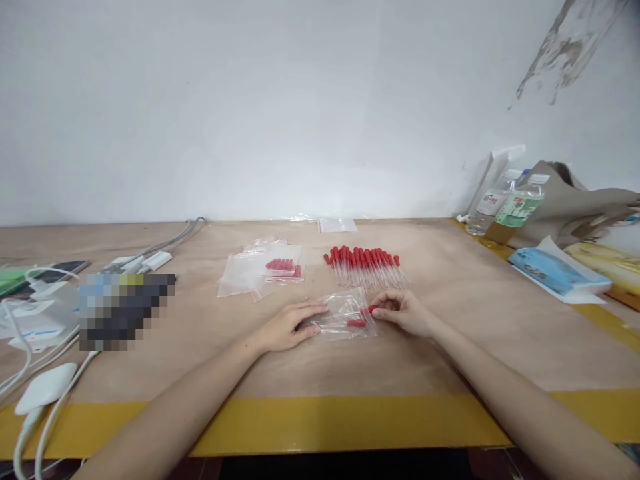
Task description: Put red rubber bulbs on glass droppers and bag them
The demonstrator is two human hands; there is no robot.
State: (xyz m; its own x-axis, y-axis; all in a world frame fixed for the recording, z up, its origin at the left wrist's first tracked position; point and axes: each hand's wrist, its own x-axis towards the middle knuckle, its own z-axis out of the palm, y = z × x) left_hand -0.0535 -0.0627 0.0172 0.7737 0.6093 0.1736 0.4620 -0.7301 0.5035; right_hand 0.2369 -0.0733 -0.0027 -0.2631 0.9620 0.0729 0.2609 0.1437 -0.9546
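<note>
A clear zip-lock bag (345, 305) lies on the table between my hands. Inside it is a dropper with a red bulb (357, 323). My left hand (295, 325) rests at the bag's left end, thumb and fingers apart and touching the plastic. At the bag's right-hand mouth, my right hand (400, 312) pinches the red bulb of another dropper (369, 310), whose clear tip points into the bag. Just beyond, a pile of red-bulbed clear droppers (365, 260) lies side by side. Behind my left hand is a stack of clear bags (240, 275), with several red bulbs (280, 264) showing in the top one.
Cables, a white charger (47, 388) and a blurred-out dark object (125, 310) lie at left. Two bottles (517, 207) and a blue wipes pack (563, 270) stand at right. One flat bag (337, 225) lies near the wall. Yellow tape (320, 420) edges the table.
</note>
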